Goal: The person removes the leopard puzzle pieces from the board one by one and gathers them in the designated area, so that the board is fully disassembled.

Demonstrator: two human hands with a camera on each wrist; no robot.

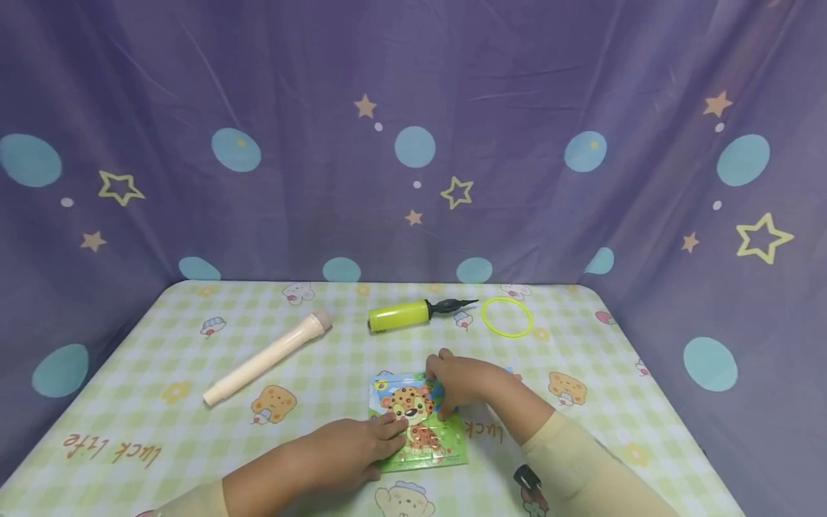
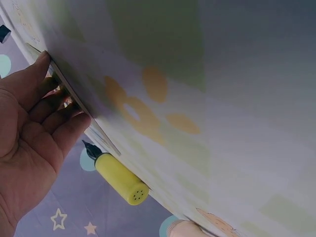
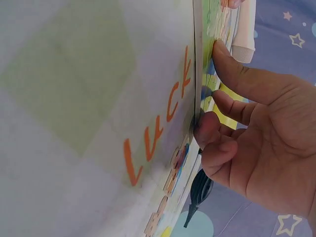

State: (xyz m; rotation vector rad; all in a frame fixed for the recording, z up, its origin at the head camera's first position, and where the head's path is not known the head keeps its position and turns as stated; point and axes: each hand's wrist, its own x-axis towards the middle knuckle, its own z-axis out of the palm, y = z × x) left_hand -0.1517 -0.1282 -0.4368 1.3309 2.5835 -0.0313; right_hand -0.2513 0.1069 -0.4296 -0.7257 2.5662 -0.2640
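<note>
A green picture puzzle [image 1: 420, 425] showing a spotted leopard lies flat on the checked tablecloth [image 1: 161, 402] near the front middle. My left hand [image 1: 390, 433] rests on its lower left part with straight fingers; the left wrist view shows those fingers [image 2: 59, 123] lying against the puzzle's edge [image 2: 74, 98]. My right hand [image 1: 443, 393] sits over the puzzle's upper right corner. In the right wrist view its thumb [image 3: 232, 69] presses on the puzzle face [image 3: 210, 74] and its bent fingers touch the edge. Neither hand lifts the puzzle.
Behind the puzzle lie a yellow hand pump [image 1: 400, 316] with a black nozzle, a thin yellow ring [image 1: 507, 317] and a cream cylinder [image 1: 268, 357] to the left. A purple starred curtain [image 1: 413, 143] encloses the table's back and sides.
</note>
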